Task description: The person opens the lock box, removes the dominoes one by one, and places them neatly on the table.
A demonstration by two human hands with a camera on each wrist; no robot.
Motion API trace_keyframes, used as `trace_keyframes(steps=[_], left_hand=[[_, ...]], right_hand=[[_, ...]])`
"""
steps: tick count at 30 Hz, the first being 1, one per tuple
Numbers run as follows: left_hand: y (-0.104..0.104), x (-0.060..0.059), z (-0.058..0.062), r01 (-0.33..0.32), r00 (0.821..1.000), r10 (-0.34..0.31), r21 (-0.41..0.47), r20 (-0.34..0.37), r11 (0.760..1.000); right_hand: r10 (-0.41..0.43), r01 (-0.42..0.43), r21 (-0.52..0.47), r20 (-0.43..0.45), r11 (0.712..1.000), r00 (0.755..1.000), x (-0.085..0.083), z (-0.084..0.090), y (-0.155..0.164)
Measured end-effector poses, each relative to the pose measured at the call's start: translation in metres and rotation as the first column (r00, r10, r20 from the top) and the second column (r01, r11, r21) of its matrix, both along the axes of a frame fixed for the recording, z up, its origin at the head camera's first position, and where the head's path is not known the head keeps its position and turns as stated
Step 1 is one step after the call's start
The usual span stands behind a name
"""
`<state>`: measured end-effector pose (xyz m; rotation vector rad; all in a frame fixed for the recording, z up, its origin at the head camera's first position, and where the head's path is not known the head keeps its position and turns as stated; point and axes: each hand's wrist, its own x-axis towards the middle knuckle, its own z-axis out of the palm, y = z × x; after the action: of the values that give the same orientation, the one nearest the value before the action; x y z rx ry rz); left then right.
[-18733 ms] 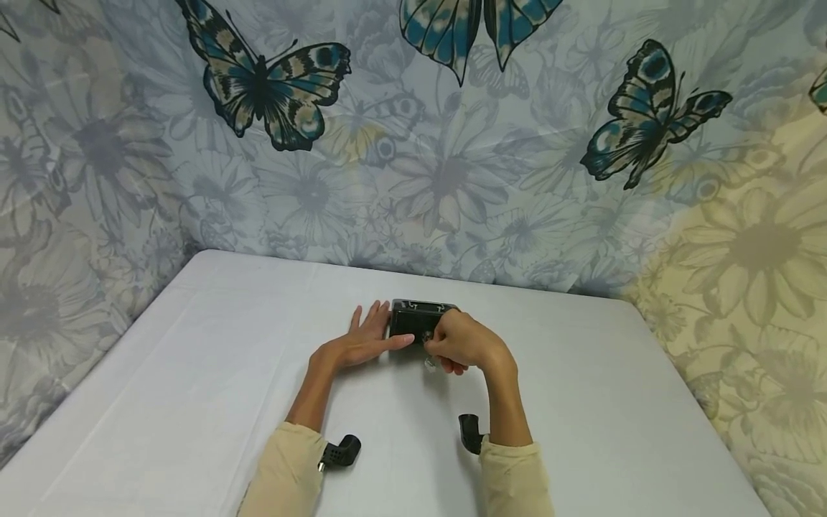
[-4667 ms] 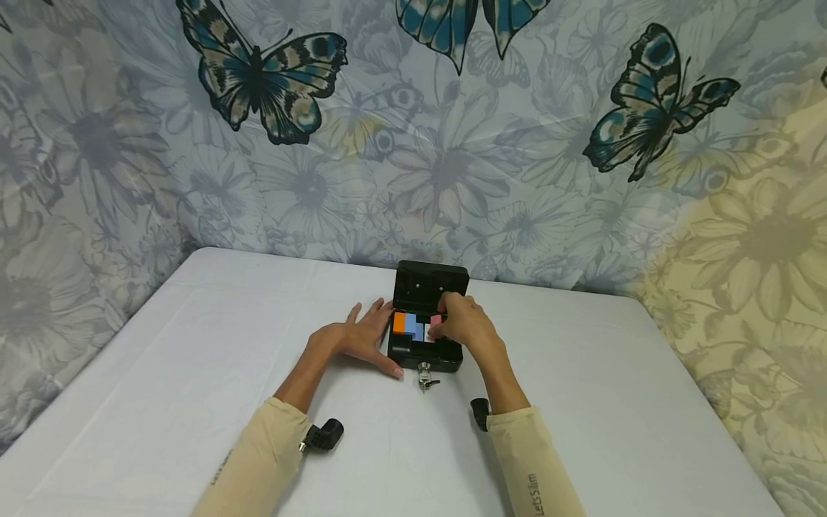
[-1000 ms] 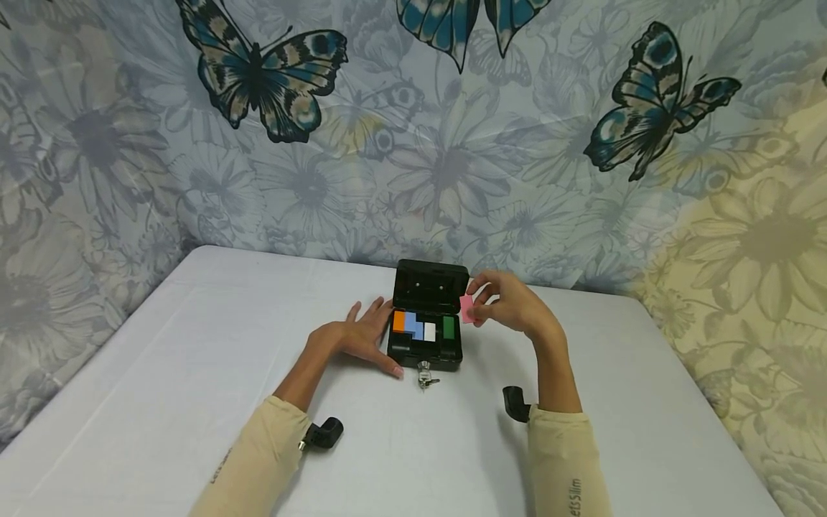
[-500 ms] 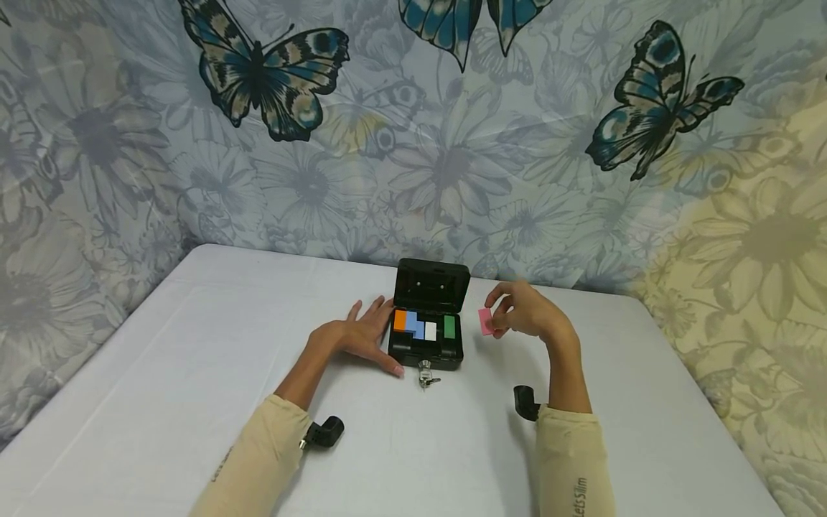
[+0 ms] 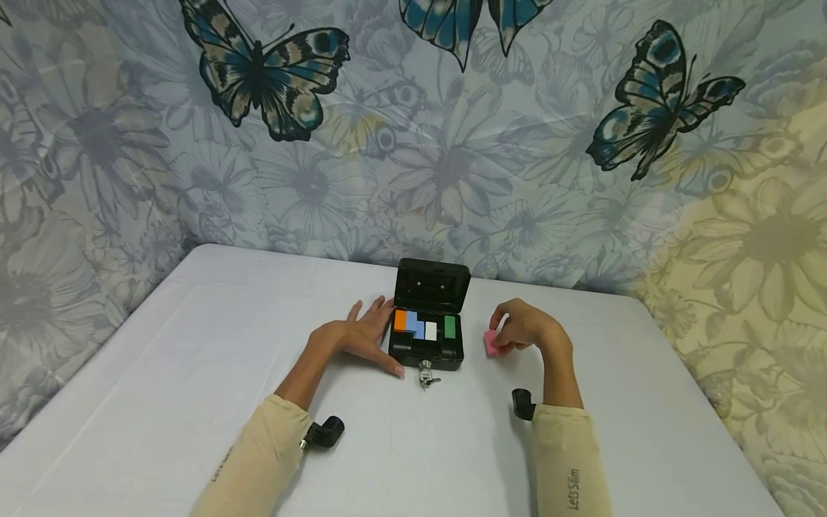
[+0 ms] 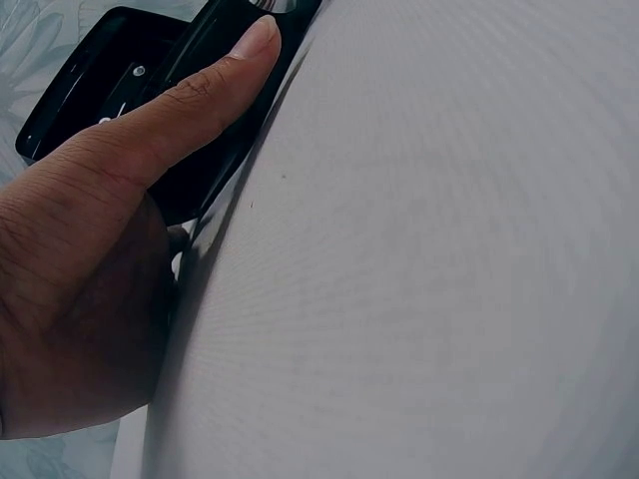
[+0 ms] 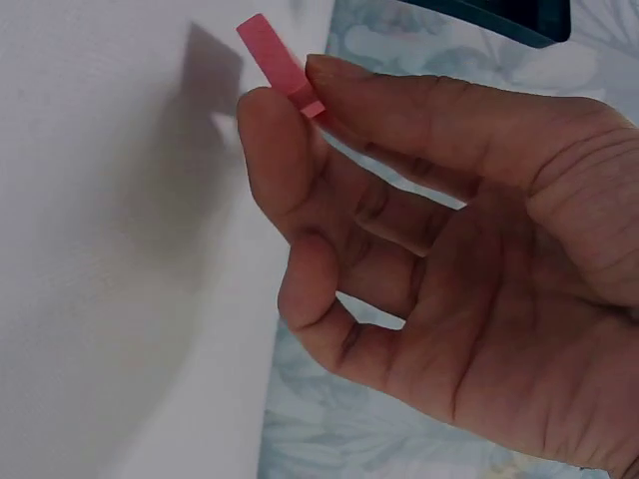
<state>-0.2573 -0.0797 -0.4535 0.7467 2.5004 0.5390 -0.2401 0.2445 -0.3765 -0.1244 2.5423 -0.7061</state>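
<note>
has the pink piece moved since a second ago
Yes. The pink piece, pinched in the right hand, has gone from level with the black box lid's right edge down and rightward to just above the table, right of the box.

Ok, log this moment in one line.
left hand: flat against black box | right hand: pinches pink block | box: open
</note>
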Motion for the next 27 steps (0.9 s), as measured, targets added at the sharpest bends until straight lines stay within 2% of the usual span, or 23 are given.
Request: trace_keyframes(steps=[8,15,27], left_hand=[[0.001,0.003,0.002,-0.001,1.000,0.001,-0.005,-0.009,1.000],[0.000,0.002,0.004,0.006,1.000,-0.006,-0.016,0.002,1.000],[0.000,0.004,0.005,-0.006,1.000,0.006,-0.014,0.002,1.000]], right_hand=[[-0.054,0.053,0.065,0.020,0.996,0.998,-0.002,-0.010,0.002],[-0.052,0.054,0.128,-0.020,0.990,0.998,-0.001,-0.011,0.002],[-0.061,0.063,0.112,-0.013,0.992,0.998,-0.002,-0.012,-0.002]])
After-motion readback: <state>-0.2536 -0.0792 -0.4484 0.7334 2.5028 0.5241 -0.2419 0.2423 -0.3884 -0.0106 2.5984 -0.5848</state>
